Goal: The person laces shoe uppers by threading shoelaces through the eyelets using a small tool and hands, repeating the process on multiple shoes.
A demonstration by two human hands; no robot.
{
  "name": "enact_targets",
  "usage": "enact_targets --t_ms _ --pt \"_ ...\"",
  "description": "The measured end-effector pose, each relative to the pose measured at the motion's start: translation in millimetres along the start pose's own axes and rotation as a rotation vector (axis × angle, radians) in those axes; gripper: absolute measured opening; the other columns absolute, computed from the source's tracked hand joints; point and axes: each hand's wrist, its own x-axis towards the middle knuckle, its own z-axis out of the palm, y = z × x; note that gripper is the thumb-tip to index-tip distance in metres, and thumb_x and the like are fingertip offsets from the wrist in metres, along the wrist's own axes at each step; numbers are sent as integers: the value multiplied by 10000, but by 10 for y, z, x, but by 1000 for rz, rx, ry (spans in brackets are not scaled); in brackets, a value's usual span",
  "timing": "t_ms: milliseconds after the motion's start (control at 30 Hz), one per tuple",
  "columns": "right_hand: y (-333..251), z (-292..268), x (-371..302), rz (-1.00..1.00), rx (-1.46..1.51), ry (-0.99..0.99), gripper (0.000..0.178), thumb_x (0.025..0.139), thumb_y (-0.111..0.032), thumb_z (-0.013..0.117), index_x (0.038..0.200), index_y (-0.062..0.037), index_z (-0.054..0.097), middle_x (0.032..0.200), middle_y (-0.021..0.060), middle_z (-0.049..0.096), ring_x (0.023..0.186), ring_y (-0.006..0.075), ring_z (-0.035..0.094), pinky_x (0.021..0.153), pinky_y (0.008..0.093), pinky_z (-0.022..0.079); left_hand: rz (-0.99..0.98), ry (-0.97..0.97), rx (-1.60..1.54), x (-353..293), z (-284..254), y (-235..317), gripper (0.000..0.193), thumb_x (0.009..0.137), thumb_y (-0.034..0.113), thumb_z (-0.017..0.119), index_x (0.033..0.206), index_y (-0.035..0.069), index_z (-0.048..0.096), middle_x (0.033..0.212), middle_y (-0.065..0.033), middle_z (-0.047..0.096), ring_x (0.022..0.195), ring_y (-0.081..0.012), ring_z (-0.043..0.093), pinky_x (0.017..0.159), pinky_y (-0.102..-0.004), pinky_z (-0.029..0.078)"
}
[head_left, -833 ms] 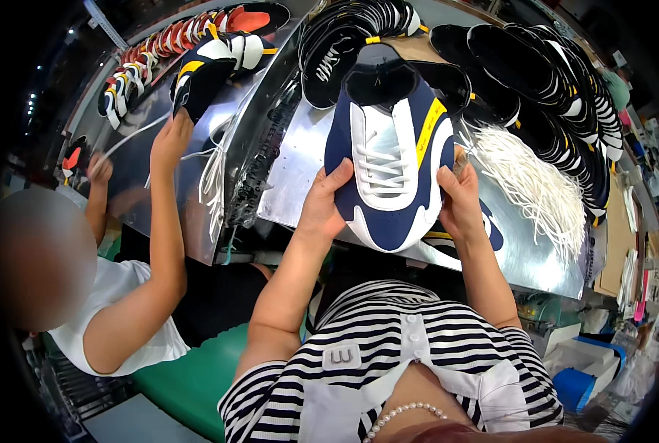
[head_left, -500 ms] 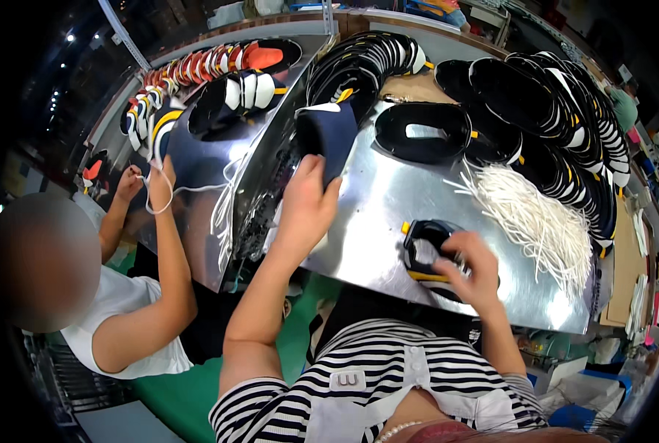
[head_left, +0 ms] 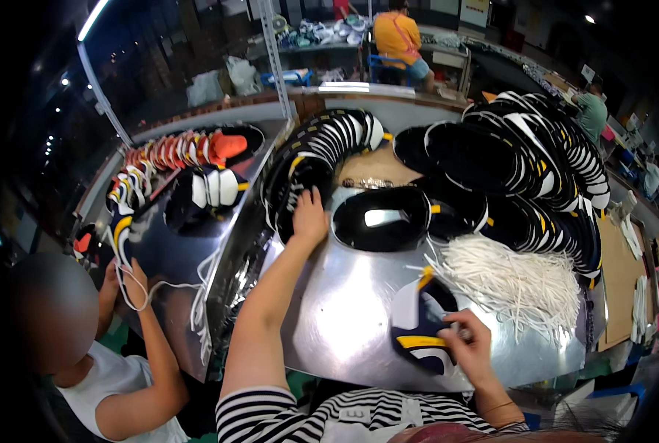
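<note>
The tall pile of dark shoes point(head_left: 484, 155) at the table's far right corner could slide if an arm knocks it. The row of shoes point(head_left: 344, 129) along the left edge could topple if the left hand point(head_left: 309, 219) drags one sideways; its fingers reach in at the row's near end, but whether they grip cannot be told. The navy shoe point(head_left: 412, 311) stands tilted near the table's front edge, right of its middle, its side pinched narrowly between the right hand's point(head_left: 471, 343) thumb and fingers; a loose pinch could let it drop over that edge. The white laces point(head_left: 506, 284) just beyond it could snag on it.

The metal table point(head_left: 337, 317) is shiny and probably slippery. Past its left edge, a co-worker point(head_left: 141, 384) handles another shoe; beyond the far edge sits a person in orange point(head_left: 396, 37). Brown cardboard point(head_left: 617, 295) lies by the right edge.
</note>
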Motion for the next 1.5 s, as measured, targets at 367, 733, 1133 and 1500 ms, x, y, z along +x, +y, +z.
enact_targets --t_ms 367,733,1133,1500 --pt "484 562 212 560 1468 -323 319 965 -250 573 1176 -11 572 1032 81 654 786 59 579 650 192 461 25 -480 -1251 -1138 -2172 933 582 818 88 718 1359 84 502 1240 -80 602 1165 -168 538 1017 -306 404" --pt "881 451 168 653 556 -156 210 942 -243 591 885 -60 674 774 24 670 568 65 505 522 214 385 88 39 220 423 -1049 -422 525 720 59 646 1240 74 571 1064 -125 597 1047 -331 563 890 -396 448" --pt "999 580 143 150 196 -95 34 869 -55 647 853 -27 655 777 101 660 681 227 637 619 301 478 548 256 274 1413 -501 -308 610 803 56 559 1387 213 484 1120 -165 543 978 -293 524 836 -385 420" --pt "876 805 51 225 222 -71 119 907 -96 617 846 -1 653 780 87 671 726 166 632 686 283 486 260 397 -119 829 -916 -140 753 627 66 706 1339 50 461 1329 -211 458 1242 -385 415 1067 -492 294"
